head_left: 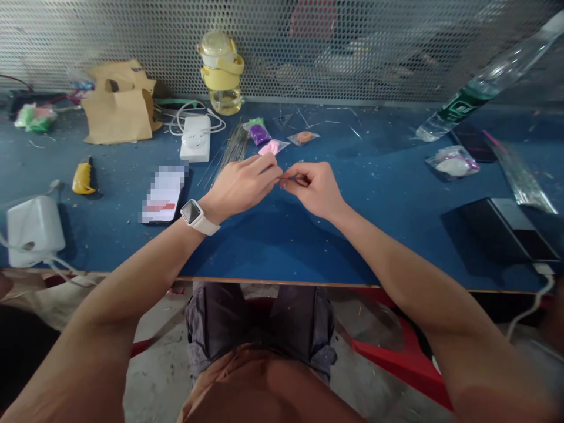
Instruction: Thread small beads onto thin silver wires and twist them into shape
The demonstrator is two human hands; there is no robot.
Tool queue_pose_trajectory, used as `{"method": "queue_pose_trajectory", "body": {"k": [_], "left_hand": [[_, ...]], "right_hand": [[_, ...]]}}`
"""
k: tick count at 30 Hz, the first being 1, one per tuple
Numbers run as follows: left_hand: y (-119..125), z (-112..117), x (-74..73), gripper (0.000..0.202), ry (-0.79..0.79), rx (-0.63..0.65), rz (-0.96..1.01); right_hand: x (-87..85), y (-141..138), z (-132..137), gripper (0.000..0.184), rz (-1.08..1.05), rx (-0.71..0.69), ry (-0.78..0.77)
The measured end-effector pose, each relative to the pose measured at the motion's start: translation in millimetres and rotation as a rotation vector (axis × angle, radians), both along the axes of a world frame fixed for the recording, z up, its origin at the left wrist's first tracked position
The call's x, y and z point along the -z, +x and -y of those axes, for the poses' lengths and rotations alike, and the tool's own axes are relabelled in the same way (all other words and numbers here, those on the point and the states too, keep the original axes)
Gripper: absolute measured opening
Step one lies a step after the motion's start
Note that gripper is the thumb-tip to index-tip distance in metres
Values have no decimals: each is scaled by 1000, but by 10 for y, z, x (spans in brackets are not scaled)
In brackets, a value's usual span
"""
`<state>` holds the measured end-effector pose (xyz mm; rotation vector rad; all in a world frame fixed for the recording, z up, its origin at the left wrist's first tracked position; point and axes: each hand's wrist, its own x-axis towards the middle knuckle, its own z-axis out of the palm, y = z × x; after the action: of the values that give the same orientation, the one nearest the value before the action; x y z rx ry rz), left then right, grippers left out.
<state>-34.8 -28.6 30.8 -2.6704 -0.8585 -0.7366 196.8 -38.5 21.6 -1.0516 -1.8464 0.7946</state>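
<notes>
My left hand (247,182) and my right hand (314,187) meet fingertip to fingertip over the middle of the blue table (273,247). Both are closed in a pinch, and whatever lies between the fingers is too small to make out. Just beyond the left hand are a packet of pink clay-like stuff (269,147) and a purple and green packet (259,133). A bundle of thin wires (235,144) runs out behind the left hand, which partly hides it. Beyond the right hand lies a small packet with an orange piece (304,137).
To the left are a phone (164,194), a white power block (195,138), a yellow cutter (83,178), a paper bag (121,111) and a white charger (35,229). A yellow drink bottle (224,76) stands behind. Rightward are a tilted water bottle (467,100) and a dark box (506,226).
</notes>
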Motion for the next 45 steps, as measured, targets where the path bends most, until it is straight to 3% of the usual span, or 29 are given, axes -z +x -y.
{"method": "queue_pose_trajectory", "body": {"k": [3, 10, 13, 17, 23, 28, 34, 39, 45], "left_hand": [[12, -13, 17, 29, -5, -3, -28], [25, -24, 16, 31, 43, 24, 38], [31, -11, 14, 30, 30, 32, 73], [52, 4, 31, 30, 24, 6, 85], [102, 20, 87, 33, 26, -55, 90], [137, -3, 141, 30, 14, -72, 70], [148, -2, 152, 25, -59, -91, 69], [151, -21, 187, 22, -111, -95, 56], [182, -72, 304, 20, -233, -88, 196]], "right_hand": [[18, -9, -7, 19, -23, 2, -18], [-27, 13, -63, 48, -235, -94, -331], [-72, 32, -59, 51, -244, -119, -386], [-80, 35, -36, 47, -199, -94, -290], [-36, 34, -21, 24, -77, -37, -103], [-8, 15, -17, 22, -12, 9, -1], [49, 2, -45, 13, -50, 3, 27], [61, 9, -54, 12, 42, 35, 77], [69, 1, -43, 11, 146, 69, 141]]}}
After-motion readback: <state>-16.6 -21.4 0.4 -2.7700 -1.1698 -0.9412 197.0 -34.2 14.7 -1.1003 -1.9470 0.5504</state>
